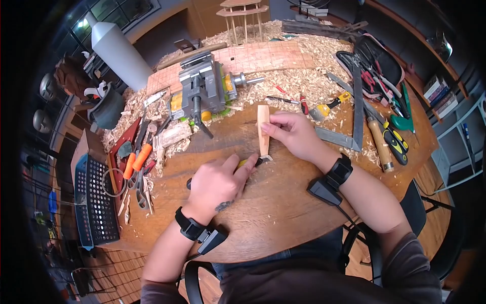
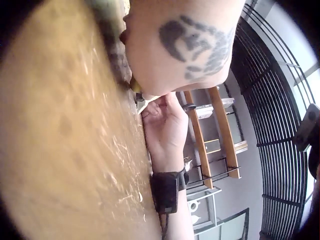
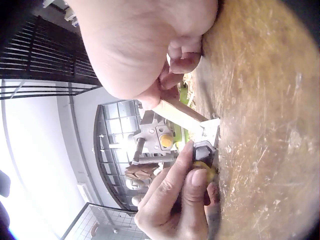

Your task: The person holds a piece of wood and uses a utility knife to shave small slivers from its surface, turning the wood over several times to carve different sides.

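Gripping a pale, tapered wooden stick [image 1: 261,133] in the right hand [image 1: 296,136], tilted over the middle of the brown wooden tabletop [image 1: 283,207]. Grasping a yellow-and-black utility knife [image 3: 204,151] in the left hand [image 1: 215,181], with blade at the stick's lower end. Showing red-handled tools [image 1: 371,90] inside an open black fabric pouch [image 1: 373,52] by the far right edge.

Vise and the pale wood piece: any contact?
Apart. The head view shows bare tabletop between the vise and the wood piece.
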{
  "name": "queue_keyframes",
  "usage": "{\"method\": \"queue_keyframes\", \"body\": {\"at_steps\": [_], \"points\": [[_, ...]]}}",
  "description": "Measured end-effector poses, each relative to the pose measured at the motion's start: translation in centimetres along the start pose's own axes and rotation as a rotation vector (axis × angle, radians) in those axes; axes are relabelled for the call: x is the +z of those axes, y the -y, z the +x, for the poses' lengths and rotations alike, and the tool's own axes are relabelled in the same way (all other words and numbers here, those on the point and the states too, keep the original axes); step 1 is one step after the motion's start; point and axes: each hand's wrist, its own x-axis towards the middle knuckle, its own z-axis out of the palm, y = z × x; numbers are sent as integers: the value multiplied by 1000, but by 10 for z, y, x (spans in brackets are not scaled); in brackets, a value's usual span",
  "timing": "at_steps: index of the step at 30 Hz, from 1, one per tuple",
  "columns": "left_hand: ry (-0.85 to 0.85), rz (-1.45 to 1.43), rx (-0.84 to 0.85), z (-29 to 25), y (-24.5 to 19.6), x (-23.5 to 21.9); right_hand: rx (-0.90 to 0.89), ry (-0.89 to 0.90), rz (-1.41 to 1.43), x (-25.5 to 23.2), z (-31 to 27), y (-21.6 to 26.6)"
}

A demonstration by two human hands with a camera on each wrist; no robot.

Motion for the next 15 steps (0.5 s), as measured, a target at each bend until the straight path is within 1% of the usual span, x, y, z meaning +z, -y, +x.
{"method": "queue_keyframes", "body": {"at_steps": [2,4,8,10,15], "points": [[23,10,3,-3,0,0,13,2,-37,0,-2,3],[5,-31,-7,-2,1,0,6,9,-27,0,0,3],[2,-25,-10,-3,4,1,2,9,-22,1,0,2],[-64,-16,-57,0,4,-1,1,0,-15,2,0,3],[-97,-40,-108,5,2,-1,-8,-10,-20,5,1,2]]}}
